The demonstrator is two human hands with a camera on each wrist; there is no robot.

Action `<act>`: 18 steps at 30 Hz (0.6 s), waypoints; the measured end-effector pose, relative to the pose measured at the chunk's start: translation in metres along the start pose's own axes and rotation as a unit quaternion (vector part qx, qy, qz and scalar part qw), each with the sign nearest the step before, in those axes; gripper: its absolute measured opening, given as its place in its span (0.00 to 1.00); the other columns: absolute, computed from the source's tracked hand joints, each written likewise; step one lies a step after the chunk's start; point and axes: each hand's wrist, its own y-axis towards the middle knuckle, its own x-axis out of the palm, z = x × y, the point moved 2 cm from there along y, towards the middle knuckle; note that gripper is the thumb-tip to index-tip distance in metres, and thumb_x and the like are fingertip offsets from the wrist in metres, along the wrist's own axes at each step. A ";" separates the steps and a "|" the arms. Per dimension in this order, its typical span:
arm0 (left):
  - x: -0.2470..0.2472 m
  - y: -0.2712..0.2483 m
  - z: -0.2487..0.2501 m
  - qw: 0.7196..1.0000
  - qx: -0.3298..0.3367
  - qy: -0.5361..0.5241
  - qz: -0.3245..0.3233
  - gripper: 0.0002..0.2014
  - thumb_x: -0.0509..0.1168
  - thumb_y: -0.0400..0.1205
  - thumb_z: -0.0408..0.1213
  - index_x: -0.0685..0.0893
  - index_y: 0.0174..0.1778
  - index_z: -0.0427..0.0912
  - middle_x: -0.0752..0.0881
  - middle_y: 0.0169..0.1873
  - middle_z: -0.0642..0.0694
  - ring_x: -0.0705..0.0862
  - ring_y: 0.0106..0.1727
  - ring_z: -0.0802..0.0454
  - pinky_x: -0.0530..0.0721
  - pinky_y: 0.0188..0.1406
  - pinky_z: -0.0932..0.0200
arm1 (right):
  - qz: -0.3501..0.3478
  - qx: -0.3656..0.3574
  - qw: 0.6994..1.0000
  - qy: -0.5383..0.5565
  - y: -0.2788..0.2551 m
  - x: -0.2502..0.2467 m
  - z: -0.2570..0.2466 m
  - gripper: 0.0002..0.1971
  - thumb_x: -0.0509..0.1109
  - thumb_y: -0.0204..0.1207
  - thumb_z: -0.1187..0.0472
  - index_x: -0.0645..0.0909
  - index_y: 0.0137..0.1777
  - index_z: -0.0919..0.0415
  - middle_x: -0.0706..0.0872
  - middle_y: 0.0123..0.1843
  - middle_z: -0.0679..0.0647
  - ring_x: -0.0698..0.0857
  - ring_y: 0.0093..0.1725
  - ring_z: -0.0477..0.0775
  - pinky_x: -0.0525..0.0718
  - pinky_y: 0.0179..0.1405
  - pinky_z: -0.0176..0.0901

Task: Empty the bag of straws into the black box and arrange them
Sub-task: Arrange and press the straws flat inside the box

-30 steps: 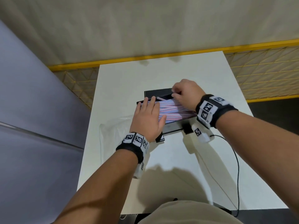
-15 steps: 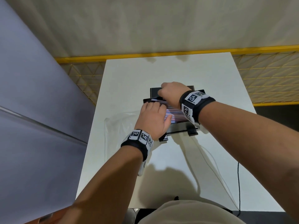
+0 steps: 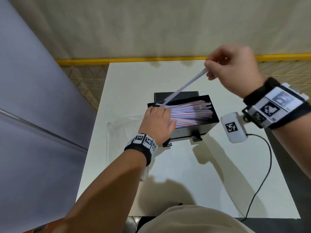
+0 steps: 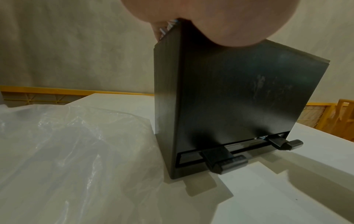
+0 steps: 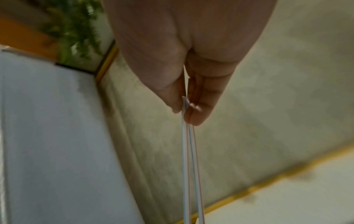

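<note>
A black box (image 3: 190,132) stands on the white table (image 3: 210,182), filled with a heap of pink and blue striped straws (image 3: 193,113). My left hand (image 3: 155,121) lies flat with straight fingers on the straws' left ends and the box's left rim. My right hand (image 3: 232,71) is raised above and behind the box, pinching two straws (image 3: 185,86) by their upper ends; their lower ends point down at the box's back left corner. The right wrist view shows the pinched straws (image 5: 188,151) between thumb and fingers. The left wrist view shows the box's front wall (image 4: 239,98).
The empty clear plastic bag (image 3: 122,132) lies flat left of the box, also large in the left wrist view as the bag (image 4: 67,159). The box's black lid (image 3: 176,95) sits behind it. A black cable (image 3: 262,174) crosses the table's right side. A yellow-railed fence (image 3: 134,60) runs beyond the far edge.
My right hand has left the heap in the box and risen up to the right, pulling two straws out with it. The left hand stays pressed on the straws' left ends.
</note>
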 end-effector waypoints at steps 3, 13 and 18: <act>0.002 0.000 -0.001 1.000 -0.002 -0.007 -0.005 0.28 0.51 0.86 0.55 0.82 0.70 0.39 0.87 0.58 0.42 0.83 0.60 0.39 0.74 0.74 0.42 | 0.008 0.084 0.996 0.037 -0.022 0.002 0.036 0.03 0.72 0.76 0.70 0.86 0.44 0.64 0.87 0.33 0.58 0.91 0.32 0.54 0.93 0.43 0.57; -0.030 0.002 -0.011 0.999 0.029 -0.006 0.022 0.29 0.63 0.82 0.60 0.82 0.70 0.42 0.85 0.62 0.43 0.84 0.61 0.40 0.75 0.71 0.43 | -0.129 0.073 0.980 -0.132 -0.067 0.041 0.100 0.11 0.70 0.73 0.74 0.88 0.46 0.58 0.88 0.44 0.50 0.86 0.47 0.53 0.77 0.49 0.36; -0.037 -0.001 -0.002 0.996 0.072 0.022 0.056 0.36 0.60 0.82 0.61 0.76 0.80 0.39 0.76 0.77 0.35 0.74 0.77 0.34 0.70 0.80 0.35 | -0.199 -0.039 0.934 -0.294 -0.067 0.053 0.103 0.14 0.67 0.69 0.76 0.88 0.49 0.60 0.87 0.49 0.58 0.80 0.51 0.67 0.81 0.50 0.54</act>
